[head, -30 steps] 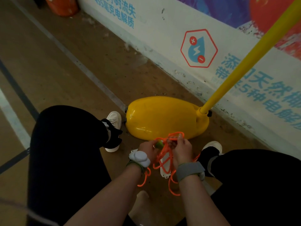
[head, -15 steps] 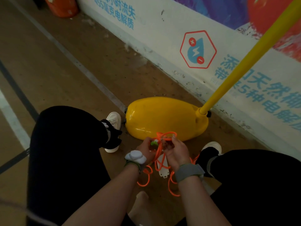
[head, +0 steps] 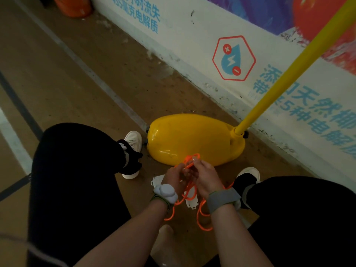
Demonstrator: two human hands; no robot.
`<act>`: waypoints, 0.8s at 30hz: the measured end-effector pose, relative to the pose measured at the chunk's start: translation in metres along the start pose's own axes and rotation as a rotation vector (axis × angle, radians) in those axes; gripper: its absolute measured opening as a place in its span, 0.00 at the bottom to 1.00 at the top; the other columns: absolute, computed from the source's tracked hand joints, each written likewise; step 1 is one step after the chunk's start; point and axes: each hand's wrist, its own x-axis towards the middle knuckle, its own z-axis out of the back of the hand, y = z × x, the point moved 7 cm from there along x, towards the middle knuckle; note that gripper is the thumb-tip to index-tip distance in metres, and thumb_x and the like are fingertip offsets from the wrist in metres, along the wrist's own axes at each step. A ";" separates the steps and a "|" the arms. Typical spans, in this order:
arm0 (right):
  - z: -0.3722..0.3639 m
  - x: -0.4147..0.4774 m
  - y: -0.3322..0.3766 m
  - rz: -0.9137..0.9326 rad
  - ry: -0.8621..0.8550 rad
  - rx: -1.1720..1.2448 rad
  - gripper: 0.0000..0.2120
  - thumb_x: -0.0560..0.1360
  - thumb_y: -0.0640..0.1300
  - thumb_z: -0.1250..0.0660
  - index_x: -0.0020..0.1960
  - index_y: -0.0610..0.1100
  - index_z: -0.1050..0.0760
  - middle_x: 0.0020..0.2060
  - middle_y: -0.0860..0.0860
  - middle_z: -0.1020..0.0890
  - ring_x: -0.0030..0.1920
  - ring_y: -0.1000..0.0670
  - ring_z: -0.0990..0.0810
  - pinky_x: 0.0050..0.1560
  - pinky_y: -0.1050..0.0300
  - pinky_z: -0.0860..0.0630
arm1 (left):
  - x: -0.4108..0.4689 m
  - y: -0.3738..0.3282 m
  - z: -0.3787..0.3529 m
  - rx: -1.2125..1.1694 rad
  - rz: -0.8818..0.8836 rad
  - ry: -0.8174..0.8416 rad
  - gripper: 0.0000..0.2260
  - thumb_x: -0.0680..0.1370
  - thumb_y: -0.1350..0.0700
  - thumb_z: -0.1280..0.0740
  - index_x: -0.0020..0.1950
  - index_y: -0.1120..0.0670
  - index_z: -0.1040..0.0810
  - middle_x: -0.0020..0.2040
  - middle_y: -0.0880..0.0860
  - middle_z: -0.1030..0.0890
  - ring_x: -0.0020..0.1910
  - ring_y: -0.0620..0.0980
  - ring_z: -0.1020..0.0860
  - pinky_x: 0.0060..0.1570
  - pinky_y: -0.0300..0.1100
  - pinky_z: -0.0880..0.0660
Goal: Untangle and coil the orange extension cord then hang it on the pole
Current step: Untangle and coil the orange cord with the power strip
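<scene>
— While the person is crouching over the brown floor [head: 81, 78], what are the two hands doing?

— Both are working just in front of the glossy yellow plastic base [head: 192, 135]. The left hand [head: 174, 177] is curling closed around strands of the thin orange extension cord [head: 189, 163], and the right hand [head: 206, 178] is pinching the same bundle with its fingers folded in, so both are gripping the cord.

— Where is the cord sitting?

— A small loop of it is rising above the knuckles, overlapping the near edge of the yellow base in the view. The rest is hanging down between the wrists in loose loops and trailing onto the floor on the side of the base nearest the person.

— Anything else lying there?

— White flat plastic pieces [head: 191, 201] are lying on the floor beneath the hands, partly hidden; I cannot tell what they are exactly.

— And the pole?

— The long yellow pole [head: 289, 74] is rising at a slant from the right end of the base, crossing the white wall with blue lettering [head: 173, 35]. White shoes [head: 133, 139] are planted on either side of the base, and the black trouser legs [head: 77, 180] are filling the near corners.
</scene>
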 end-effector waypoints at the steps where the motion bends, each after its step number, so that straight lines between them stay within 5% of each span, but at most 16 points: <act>1: -0.001 0.000 0.000 0.005 0.002 0.000 0.11 0.81 0.42 0.42 0.43 0.39 0.26 0.33 0.44 0.22 0.30 0.52 0.24 0.32 0.63 0.26 | 0.000 0.000 0.000 0.000 0.005 -0.007 0.14 0.74 0.62 0.32 0.60 0.56 0.24 0.51 0.57 0.18 0.50 0.56 0.21 0.38 0.31 0.35; 6: 0.012 0.004 0.002 0.012 -0.102 0.349 0.15 0.82 0.43 0.44 0.40 0.39 0.28 0.26 0.47 0.23 0.25 0.55 0.27 0.26 0.65 0.29 | 0.002 0.020 0.005 -0.097 0.176 -0.022 0.20 0.69 0.49 0.24 0.55 0.55 0.25 0.47 0.51 0.20 0.45 0.51 0.22 0.43 0.44 0.25; 10: 0.018 0.007 0.018 -0.027 -0.053 0.825 0.18 0.81 0.49 0.44 0.36 0.43 0.32 0.20 0.52 0.29 0.20 0.57 0.32 0.24 0.67 0.32 | 0.000 0.035 -0.005 -0.001 0.198 0.137 0.19 0.72 0.49 0.28 0.61 0.52 0.23 0.55 0.54 0.20 0.52 0.53 0.21 0.47 0.42 0.24; 13: 0.018 0.003 0.029 -0.047 0.023 0.705 0.18 0.81 0.51 0.46 0.36 0.44 0.33 0.21 0.53 0.30 0.18 0.57 0.35 0.20 0.67 0.34 | -0.005 0.053 -0.015 0.028 0.320 0.204 0.16 0.76 0.50 0.32 0.62 0.54 0.25 0.56 0.55 0.20 0.53 0.53 0.22 0.51 0.42 0.25; 16: 0.007 -0.003 0.033 -0.066 0.127 0.482 0.15 0.82 0.48 0.46 0.39 0.43 0.32 0.22 0.52 0.30 0.18 0.58 0.36 0.18 0.67 0.38 | -0.002 0.060 -0.019 0.058 0.351 0.227 0.24 0.73 0.49 0.29 0.66 0.52 0.30 0.58 0.54 0.22 0.55 0.53 0.22 0.49 0.40 0.28; 21: -0.027 -0.022 0.032 -0.104 0.438 0.259 0.12 0.78 0.46 0.44 0.41 0.39 0.31 0.24 0.50 0.29 0.18 0.59 0.37 0.18 0.67 0.39 | 0.007 0.045 -0.024 -0.065 0.177 0.228 0.36 0.69 0.52 0.25 0.73 0.52 0.36 0.65 0.58 0.27 0.64 0.57 0.28 0.62 0.53 0.28; 24: -0.031 -0.025 0.038 -0.071 0.559 0.227 0.12 0.77 0.47 0.44 0.42 0.39 0.31 0.24 0.50 0.30 0.18 0.59 0.37 0.19 0.67 0.38 | 0.004 0.036 -0.033 -0.086 0.081 0.289 0.26 0.68 0.46 0.28 0.65 0.52 0.25 0.62 0.55 0.22 0.62 0.54 0.25 0.62 0.52 0.28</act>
